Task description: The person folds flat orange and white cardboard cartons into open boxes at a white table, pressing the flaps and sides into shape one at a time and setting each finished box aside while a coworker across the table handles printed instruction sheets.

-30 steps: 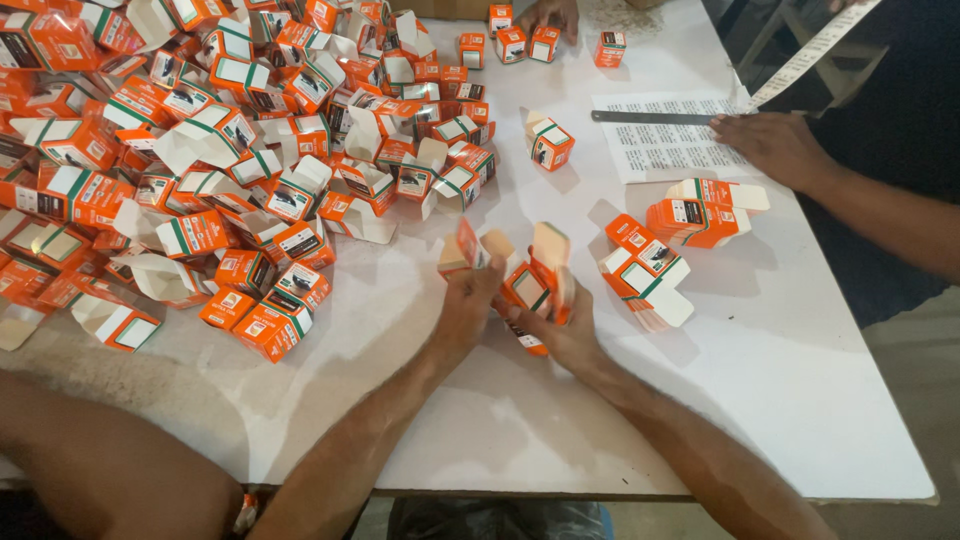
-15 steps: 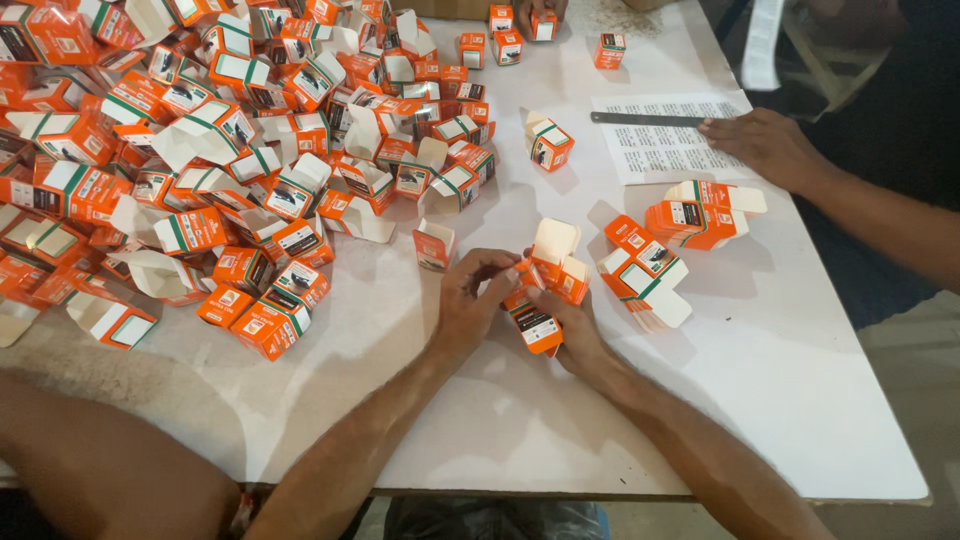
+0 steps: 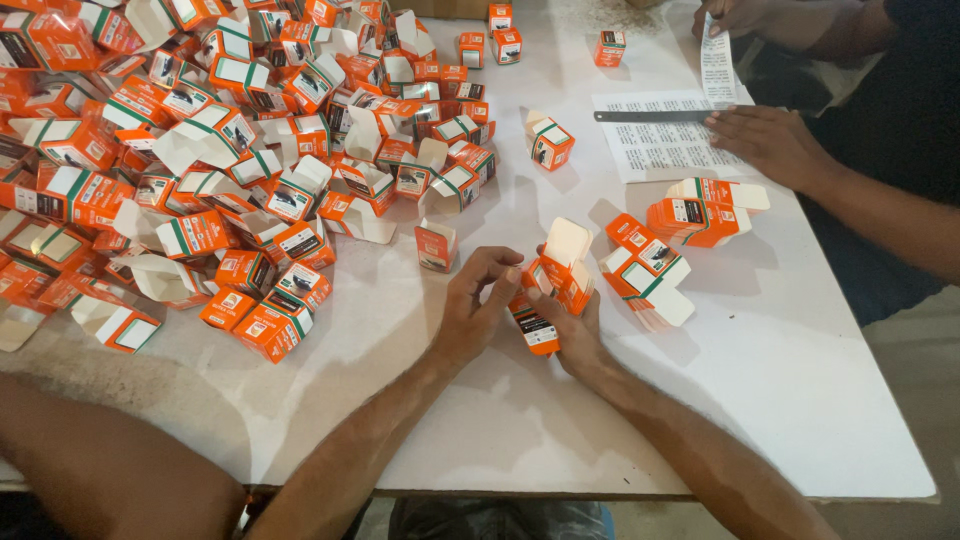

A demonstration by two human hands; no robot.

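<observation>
While both hands are meeting at centre frame, the left hand (image 3: 478, 305) is curling its fingertips against the small orange carton (image 3: 548, 288), and the right hand (image 3: 572, 335) is cupping it from below; both are closing on that one box. Carton is thin glossy card, rectangular, orange with white panels, its white top flap standing open and squared off. It is sitting just above the desk (image 3: 780, 400), a smooth white matte slab.

Upper left of the frame: a heap of cartons (image 3: 220, 150) is spreading wide, many with flaps sticking up, some showing green stripes. One lone carton (image 3: 436, 245) is standing upright just left of the hands. Just right of them, a short row of flattened cartons (image 3: 648, 268) is lying fanned; further up, a stacked bundle (image 3: 700, 212).

Upper right: another person's hand (image 3: 770, 142) is pressing flat on a printed paper sheet (image 3: 660, 145), a slim metal ruler (image 3: 652, 116) lying across it.
</observation>
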